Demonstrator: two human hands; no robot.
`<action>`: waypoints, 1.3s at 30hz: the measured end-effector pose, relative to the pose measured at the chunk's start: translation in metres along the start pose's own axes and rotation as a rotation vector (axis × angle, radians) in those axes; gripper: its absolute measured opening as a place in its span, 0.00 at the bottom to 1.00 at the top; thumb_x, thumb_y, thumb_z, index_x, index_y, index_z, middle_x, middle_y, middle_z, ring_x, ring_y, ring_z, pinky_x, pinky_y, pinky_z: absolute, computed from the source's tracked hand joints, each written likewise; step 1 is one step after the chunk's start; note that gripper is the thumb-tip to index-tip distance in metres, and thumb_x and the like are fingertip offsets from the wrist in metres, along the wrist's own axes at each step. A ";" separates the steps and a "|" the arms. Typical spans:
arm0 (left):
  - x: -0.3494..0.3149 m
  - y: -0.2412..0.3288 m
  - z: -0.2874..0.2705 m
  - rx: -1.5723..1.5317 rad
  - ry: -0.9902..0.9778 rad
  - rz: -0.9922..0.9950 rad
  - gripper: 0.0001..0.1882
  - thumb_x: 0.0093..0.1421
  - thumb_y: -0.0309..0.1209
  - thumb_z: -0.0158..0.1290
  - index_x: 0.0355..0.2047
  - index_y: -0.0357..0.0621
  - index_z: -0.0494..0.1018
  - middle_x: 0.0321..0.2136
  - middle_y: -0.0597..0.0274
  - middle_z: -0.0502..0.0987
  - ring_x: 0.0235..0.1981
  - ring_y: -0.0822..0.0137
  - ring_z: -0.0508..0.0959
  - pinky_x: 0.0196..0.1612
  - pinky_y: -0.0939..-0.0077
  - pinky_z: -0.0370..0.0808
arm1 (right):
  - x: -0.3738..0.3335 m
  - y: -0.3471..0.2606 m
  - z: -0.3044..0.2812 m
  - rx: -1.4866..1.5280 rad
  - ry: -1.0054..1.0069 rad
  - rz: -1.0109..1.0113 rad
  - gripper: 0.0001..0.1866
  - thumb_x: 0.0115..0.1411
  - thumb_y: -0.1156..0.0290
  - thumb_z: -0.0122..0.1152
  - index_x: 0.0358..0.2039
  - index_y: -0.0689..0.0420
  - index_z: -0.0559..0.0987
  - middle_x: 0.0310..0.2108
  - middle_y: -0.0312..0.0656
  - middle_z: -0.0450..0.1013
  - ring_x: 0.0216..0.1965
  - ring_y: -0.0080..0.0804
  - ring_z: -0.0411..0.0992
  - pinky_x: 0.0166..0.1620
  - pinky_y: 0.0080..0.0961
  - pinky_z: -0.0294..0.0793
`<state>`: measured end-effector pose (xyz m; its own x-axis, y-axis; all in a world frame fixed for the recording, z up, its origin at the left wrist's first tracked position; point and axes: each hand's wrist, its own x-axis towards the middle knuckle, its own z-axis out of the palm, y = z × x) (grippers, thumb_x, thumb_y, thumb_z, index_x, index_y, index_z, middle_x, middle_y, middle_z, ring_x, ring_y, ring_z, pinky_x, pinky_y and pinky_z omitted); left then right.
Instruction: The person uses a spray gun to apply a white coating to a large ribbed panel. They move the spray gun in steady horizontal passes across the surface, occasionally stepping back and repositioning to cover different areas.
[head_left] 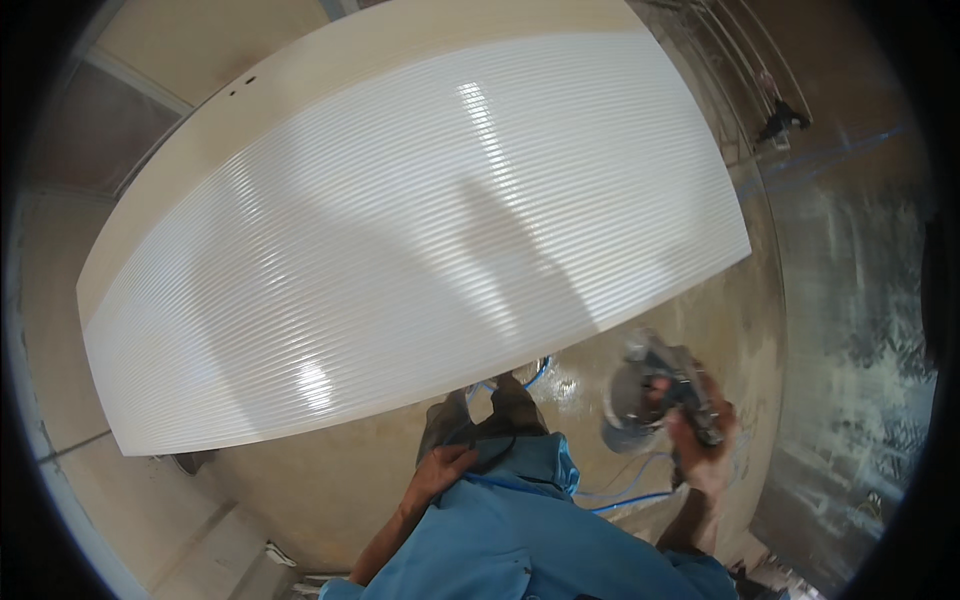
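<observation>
My right hand [703, 452] is wrapped round the handle of a metal spray gun [685, 385], held out to the right of my body. A rounded paint cup [632, 405] sits on the gun, slightly blurred by motion. In front of me spreads a large white panel [420, 230] with fine ribs and a curved, smooth far border. The gun is apart from the panel, off its near right edge. At my waist my left hand [440, 475] is closed by the hem of my blue shirt [520, 520], beside a dark cord-like loop. What its fingers hold is hidden.
A blue hose [632, 502] runs low behind the gun and my right forearm. To the right stands a grey, paint-streaked wall or sheet [850, 330]. Thin metal rods and a small black object [782, 120] are at the far right. Pale wall panels stand at the left.
</observation>
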<state>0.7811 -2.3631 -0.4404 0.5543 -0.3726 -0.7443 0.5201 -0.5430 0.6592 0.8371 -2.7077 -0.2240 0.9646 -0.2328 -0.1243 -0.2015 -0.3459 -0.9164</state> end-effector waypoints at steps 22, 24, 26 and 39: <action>-0.105 -0.046 -0.064 -0.289 0.206 -0.037 0.24 0.66 0.50 0.53 0.27 0.40 0.78 0.18 0.59 0.73 0.23 0.68 0.71 0.30 0.66 0.68 | 0.258 -0.111 0.126 -0.099 -0.092 -0.398 0.20 0.54 0.68 0.68 0.48 0.61 0.80 0.40 0.36 0.77 0.42 0.26 0.72 0.49 0.25 0.69; -0.122 -0.077 -0.088 -0.321 0.252 -0.066 0.24 0.66 0.49 0.54 0.27 0.39 0.78 0.17 0.63 0.71 0.23 0.71 0.69 0.29 0.69 0.67 | 0.255 -0.139 0.197 0.020 -0.239 -0.407 0.14 0.55 0.74 0.65 0.42 0.63 0.78 0.32 0.39 0.76 0.28 0.28 0.74 0.35 0.25 0.73; -0.137 -0.106 -0.105 -0.399 0.253 -0.061 0.22 0.66 0.47 0.55 0.26 0.39 0.78 0.17 0.65 0.71 0.23 0.73 0.68 0.29 0.70 0.66 | 0.244 -0.157 0.256 0.049 -0.178 -0.307 0.12 0.58 0.71 0.65 0.41 0.62 0.78 0.30 0.40 0.77 0.27 0.26 0.73 0.39 0.26 0.73; -0.194 -0.128 -0.158 -0.695 0.316 -0.180 0.20 0.67 0.43 0.57 0.23 0.41 0.77 0.18 0.75 0.69 0.23 0.78 0.65 0.29 0.78 0.62 | 0.273 -0.276 0.422 0.081 -0.458 -0.323 0.07 0.58 0.71 0.61 0.30 0.63 0.78 0.20 0.41 0.73 0.21 0.27 0.71 0.29 0.28 0.71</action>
<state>0.7096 -2.1018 -0.3632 0.5274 -0.0352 -0.8489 0.8490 0.0593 0.5251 1.2278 -2.2921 -0.1654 0.9542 0.2975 0.0314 0.1122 -0.2587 -0.9594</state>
